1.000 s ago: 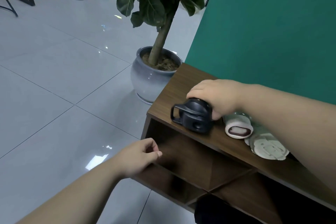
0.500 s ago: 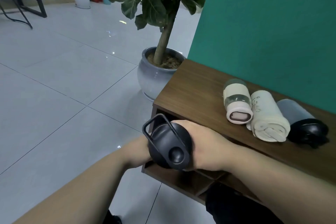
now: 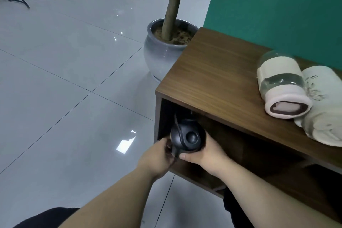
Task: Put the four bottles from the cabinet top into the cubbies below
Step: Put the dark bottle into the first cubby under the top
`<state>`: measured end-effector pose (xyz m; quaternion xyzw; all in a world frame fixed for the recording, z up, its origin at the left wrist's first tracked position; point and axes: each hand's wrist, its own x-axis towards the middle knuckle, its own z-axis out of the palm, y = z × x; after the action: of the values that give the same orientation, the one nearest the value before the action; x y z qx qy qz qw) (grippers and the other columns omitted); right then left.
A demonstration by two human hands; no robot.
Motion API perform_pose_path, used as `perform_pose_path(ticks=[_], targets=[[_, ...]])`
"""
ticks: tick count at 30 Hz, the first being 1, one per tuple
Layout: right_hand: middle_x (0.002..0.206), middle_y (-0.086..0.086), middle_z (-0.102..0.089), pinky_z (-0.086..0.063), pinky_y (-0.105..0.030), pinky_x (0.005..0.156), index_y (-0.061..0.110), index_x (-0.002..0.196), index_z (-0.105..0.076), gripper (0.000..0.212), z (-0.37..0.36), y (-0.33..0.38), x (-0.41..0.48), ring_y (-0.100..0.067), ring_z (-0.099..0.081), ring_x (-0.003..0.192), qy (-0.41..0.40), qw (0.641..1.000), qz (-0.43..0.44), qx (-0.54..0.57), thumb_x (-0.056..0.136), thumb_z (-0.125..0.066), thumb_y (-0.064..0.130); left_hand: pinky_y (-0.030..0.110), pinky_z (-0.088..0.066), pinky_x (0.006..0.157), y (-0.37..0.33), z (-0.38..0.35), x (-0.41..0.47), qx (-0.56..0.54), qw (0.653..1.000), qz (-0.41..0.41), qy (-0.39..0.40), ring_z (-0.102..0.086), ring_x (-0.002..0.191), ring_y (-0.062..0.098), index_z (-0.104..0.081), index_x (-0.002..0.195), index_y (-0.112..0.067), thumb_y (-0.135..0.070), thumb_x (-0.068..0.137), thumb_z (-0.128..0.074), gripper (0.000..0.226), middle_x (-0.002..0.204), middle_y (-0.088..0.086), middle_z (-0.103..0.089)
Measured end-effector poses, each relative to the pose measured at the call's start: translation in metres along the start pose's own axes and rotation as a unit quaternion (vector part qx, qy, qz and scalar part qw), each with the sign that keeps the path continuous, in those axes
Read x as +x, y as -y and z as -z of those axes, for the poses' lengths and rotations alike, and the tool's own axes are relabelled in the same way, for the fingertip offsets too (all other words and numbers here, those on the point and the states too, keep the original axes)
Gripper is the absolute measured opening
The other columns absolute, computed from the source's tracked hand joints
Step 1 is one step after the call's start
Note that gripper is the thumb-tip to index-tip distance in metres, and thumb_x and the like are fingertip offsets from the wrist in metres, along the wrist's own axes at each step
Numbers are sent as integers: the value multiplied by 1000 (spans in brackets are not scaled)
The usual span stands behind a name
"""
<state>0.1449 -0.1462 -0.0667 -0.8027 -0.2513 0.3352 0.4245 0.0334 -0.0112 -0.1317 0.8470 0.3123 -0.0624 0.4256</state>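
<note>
We've got the black bottle (image 3: pixel 187 138) clasped in both hands, left hand (image 3: pixel 158 157) and right hand (image 3: pixel 205 153), at the cabinet (image 3: pixel 212 72)'s leftmost cubby (image 3: pixel 218 140) mouth.

The black bottle (image 3: pixel 187 138) shows only its lid end; its body is hidden inside the shadowed cubby (image 3: pixel 231 146). The right edge cuts off the cream bottle (image 3: pixel 322 109).

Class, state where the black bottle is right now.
Low in the head view, the black bottle sits at the mouth of the leftmost cubby, held between the left hand and right hand.
</note>
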Motion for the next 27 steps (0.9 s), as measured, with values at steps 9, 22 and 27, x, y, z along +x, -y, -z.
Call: perform_pose_path(ticks=[9, 22, 27], targets=[[103, 15, -71, -53, -10, 82, 30, 104, -60, 66, -8, -27, 46, 14, -68, 90, -30, 995, -1, 99, 62, -88, -13, 43, -63, 83, 13, -32, 31, -33, 995, 26, -93, -70, 102, 14, -61, 122, -38, -58, 82, -66, 45, 116, -15, -65], [109, 7, -73, -52, -12, 82, 22, 114, -62, 68, -13, -44, 62, 7, -71, 94, -46, 992, -2, 120, 64, -85, -17, 49, -59, 87, 12, -53, 41, -27, 988, 99, -117, -69, 106, 34, -54, 124, -19, -39, 95, -68, 38, 128, 2, -61], [109, 6, -74, -54, -15, 82, 24, 111, -63, 65, -17, -48, 62, 2, -72, 96, -53, 991, -15, 120, 65, -85, -17, 43, -57, 88, 17, -53, 44, -11, 989, 95, -116, -68, 111, 30, -58, 129, -19, -41, 96, -69, 41, 130, 1, -60]])
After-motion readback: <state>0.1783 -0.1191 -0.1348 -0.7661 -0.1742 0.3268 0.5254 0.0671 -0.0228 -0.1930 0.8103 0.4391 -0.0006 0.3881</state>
